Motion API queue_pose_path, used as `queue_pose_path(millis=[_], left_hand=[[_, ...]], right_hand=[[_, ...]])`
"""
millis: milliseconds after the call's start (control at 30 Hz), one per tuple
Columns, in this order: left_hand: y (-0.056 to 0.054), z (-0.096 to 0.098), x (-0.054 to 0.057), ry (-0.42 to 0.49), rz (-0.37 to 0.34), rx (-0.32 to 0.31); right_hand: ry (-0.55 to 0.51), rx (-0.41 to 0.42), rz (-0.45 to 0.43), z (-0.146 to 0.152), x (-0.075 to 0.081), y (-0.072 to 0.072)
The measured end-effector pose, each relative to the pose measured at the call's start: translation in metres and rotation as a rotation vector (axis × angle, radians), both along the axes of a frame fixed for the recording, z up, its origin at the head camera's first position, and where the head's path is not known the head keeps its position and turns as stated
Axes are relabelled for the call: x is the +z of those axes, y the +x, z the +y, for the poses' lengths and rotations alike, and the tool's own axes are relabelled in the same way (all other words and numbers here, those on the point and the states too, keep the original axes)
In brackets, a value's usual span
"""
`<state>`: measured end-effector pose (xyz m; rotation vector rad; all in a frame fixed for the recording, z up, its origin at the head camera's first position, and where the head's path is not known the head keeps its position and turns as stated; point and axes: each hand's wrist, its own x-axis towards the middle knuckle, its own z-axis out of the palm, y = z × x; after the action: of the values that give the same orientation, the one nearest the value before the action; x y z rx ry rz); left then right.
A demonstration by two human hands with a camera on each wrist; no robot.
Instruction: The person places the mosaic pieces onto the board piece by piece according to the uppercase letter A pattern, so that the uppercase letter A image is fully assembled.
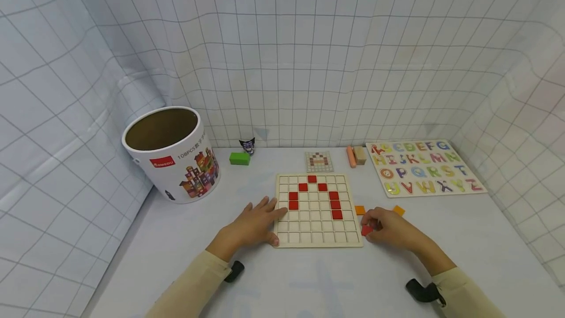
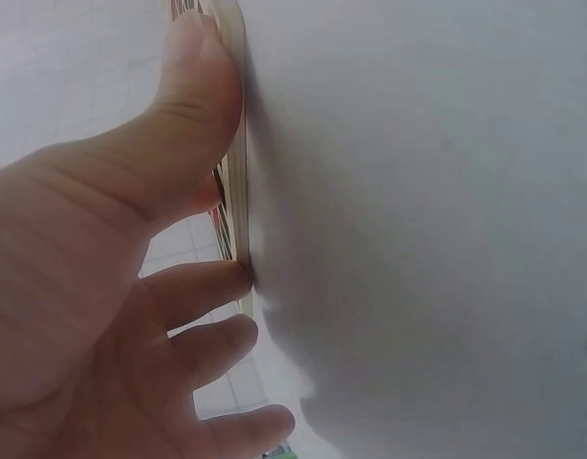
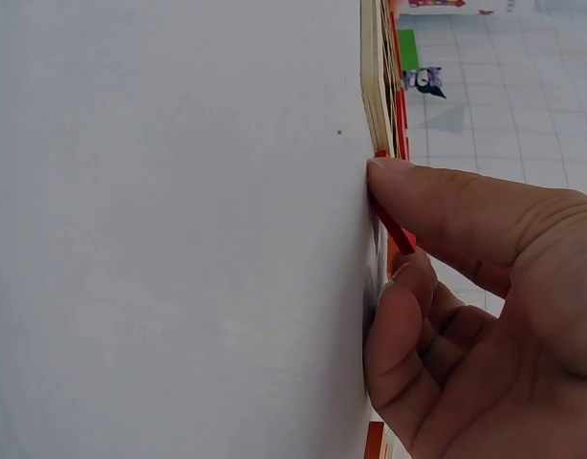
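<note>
Nearest you, your pale sleeves [image 1: 194, 278] are lying over the white table [image 1: 304, 283]. Your left hand [image 1: 253, 225] is spreading its fingers along the left edge of the grid board [image 1: 311, 225], the thumb resting by the near corner. Your right hand [image 1: 390, 229] is pinching a red tile [image 1: 367, 230] between thumb and finger, holding it tilted beside the board's right edge (whether it is touching that edge, I cannot tell). Just past your fingertips an orange tile [image 1: 360, 210] is lying near the board, and a second orange tile [image 1: 399, 210] is showing behind your hand. Eight red squares [image 1: 337, 214] are forming a pointed arch in the board's cells. Beyond the board, a picture card [image 1: 319, 162] is lying flat, with a salmon block [image 1: 350, 157] and a wooden block [image 1: 359, 155] sitting to its right. An alphabet board [image 1: 441, 193] is lying farther right; a green block [image 1: 240, 159] and a large bucket [image 1: 163, 178] are standing left.
</note>
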<state>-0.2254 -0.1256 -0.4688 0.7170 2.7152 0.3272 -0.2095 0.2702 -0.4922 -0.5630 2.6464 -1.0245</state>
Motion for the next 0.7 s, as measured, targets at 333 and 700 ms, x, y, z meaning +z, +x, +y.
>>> queue_pose_path(millis=[333,700], left_hand=[[-0.001,0.001,0.001,-0.020,0.009,-0.020],[-0.001,0.004,0.001,-0.080,0.099,-0.076]], right_hand=[[-0.180,-0.072,-0.097,0.003,0.011,0.001],[-0.477,-0.172,-0.072,-0.021,0.019,-0.008]])
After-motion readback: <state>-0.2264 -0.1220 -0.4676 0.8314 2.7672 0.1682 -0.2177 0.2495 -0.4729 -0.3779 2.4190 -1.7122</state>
